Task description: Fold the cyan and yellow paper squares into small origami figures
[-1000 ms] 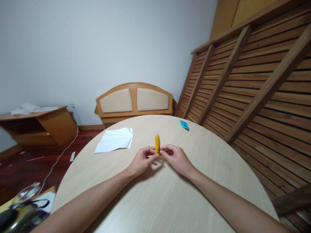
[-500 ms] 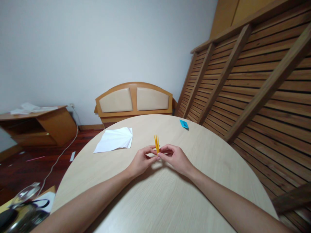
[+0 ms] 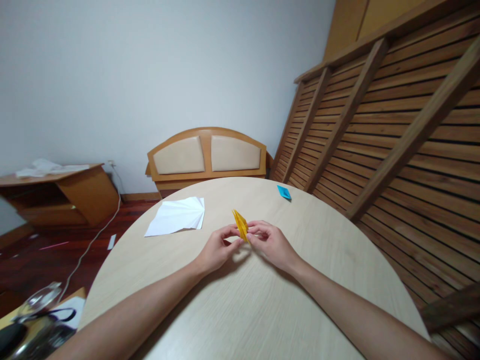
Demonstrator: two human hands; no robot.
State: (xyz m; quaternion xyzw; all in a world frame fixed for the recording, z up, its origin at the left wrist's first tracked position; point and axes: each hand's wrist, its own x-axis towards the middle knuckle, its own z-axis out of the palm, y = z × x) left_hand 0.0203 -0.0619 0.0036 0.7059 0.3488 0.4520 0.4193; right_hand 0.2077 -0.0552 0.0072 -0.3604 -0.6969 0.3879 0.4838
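A small folded yellow paper (image 3: pixel 240 225) is held between my two hands, just above the middle of the round table (image 3: pixel 232 310). My left hand (image 3: pixel 220 246) pinches its lower left side between thumb and fingers. From the right, my right hand (image 3: pixel 270 244) grips the lower right edge with its fingertips. The paper's pointed end leans up and to the left, and one broad face shows. Fingertips cover its lower part.
A creased white paper sheet (image 3: pixel 176 216) lies at the table's left. Near the far right edge rests a folded blue paper (image 3: pixel 284 192). A slatted wooden frame (image 3: pixel 375 130) leans along the right, and a padded headboard (image 3: pixel 207 155) stands behind the table.
The yellow paper has turned from nearly edge-on, with its points upright, to leaning left with a broad face showing. Both hands stay almost in place.
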